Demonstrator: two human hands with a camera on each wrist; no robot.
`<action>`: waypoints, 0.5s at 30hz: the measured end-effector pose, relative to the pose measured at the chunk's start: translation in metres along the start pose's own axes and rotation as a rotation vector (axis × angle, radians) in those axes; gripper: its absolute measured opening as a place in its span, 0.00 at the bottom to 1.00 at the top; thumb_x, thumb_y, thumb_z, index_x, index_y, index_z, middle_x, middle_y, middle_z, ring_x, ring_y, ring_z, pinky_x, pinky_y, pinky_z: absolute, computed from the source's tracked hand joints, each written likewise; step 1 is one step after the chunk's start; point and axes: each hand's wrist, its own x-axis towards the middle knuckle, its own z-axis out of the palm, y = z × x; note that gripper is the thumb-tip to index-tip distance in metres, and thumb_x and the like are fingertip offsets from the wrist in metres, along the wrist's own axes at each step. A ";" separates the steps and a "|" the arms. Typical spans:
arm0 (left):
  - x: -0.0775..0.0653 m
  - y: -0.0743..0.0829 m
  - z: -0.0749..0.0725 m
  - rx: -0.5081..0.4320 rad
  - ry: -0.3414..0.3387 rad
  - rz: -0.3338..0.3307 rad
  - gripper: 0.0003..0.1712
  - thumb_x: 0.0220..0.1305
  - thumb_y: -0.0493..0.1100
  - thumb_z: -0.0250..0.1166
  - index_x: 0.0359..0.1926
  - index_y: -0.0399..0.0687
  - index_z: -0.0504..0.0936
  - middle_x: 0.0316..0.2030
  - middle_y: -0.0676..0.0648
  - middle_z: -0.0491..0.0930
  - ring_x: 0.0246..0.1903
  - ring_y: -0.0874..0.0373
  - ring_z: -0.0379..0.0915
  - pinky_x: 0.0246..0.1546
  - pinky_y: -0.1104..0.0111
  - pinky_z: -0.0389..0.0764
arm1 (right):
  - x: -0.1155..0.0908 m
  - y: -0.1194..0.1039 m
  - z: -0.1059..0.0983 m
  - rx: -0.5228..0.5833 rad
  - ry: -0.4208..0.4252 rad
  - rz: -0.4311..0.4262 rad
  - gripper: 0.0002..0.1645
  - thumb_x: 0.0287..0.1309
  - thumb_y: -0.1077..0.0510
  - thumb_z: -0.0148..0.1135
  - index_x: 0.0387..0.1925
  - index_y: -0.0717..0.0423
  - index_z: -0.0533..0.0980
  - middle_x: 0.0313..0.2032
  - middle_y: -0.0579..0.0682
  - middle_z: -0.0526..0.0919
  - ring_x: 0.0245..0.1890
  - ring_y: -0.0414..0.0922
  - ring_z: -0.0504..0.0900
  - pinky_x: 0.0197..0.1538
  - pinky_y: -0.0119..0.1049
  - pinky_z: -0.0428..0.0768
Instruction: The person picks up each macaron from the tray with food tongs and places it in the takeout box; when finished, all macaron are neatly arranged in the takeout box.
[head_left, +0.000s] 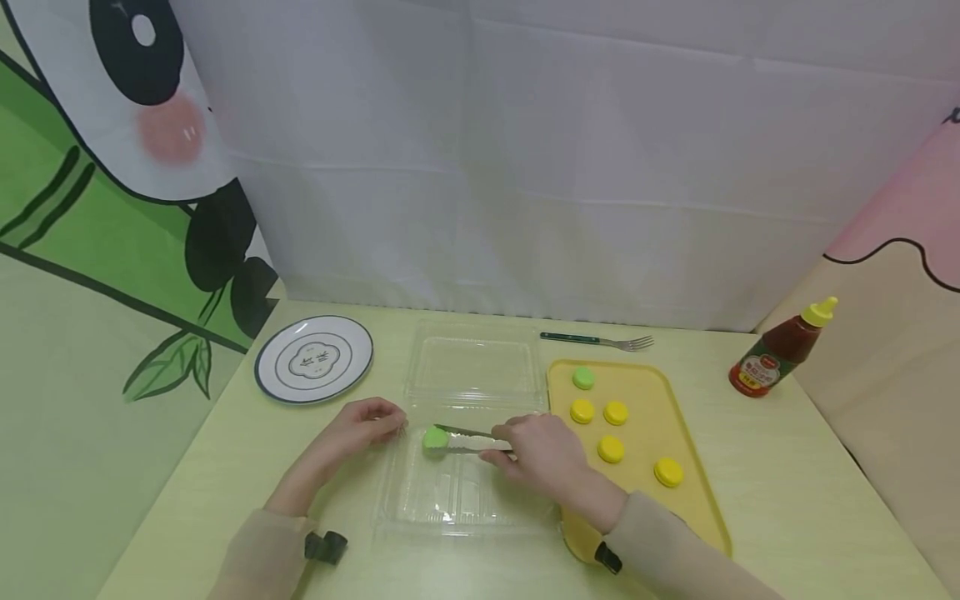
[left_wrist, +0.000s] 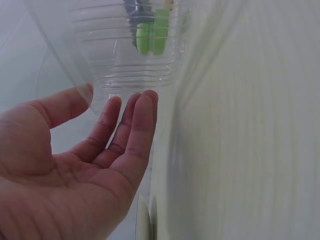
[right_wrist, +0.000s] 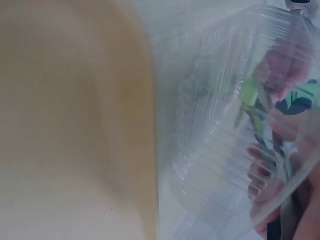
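My right hand [head_left: 546, 457] holds metal tongs [head_left: 474, 443] over the lower half of a clear plastic box [head_left: 431, 510]. Between the tong tips is a green macaron [head_left: 433, 440]; the left wrist view shows its two green shells [left_wrist: 152, 37] through the plastic. My left hand [head_left: 362, 427] is at the box's left side, with thumb and fingertips around the rim corner [left_wrist: 96, 107]. The box lies opened out, its lid [head_left: 476, 362] toward the back. On the yellow tray [head_left: 637, 387] to the right sit another green macaron [head_left: 583, 377] and several yellow macarons [head_left: 611, 449].
At the back left is a white plate [head_left: 348, 367] with a dark blue rim. A fork [head_left: 592, 340] with a dark green handle lies behind the tray. Toward the right edge stands a red sauce bottle [head_left: 780, 350] with a yellow cap. A pale curtain [head_left: 525, 167] hangs behind the table.
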 end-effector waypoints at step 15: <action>0.000 0.000 0.000 0.019 0.007 -0.001 0.17 0.71 0.44 0.61 0.50 0.32 0.79 0.42 0.44 0.82 0.42 0.56 0.77 0.49 0.62 0.81 | 0.001 -0.004 0.005 0.013 -0.014 0.005 0.18 0.60 0.39 0.67 0.25 0.45 0.80 0.17 0.36 0.71 0.15 0.35 0.62 0.17 0.28 0.59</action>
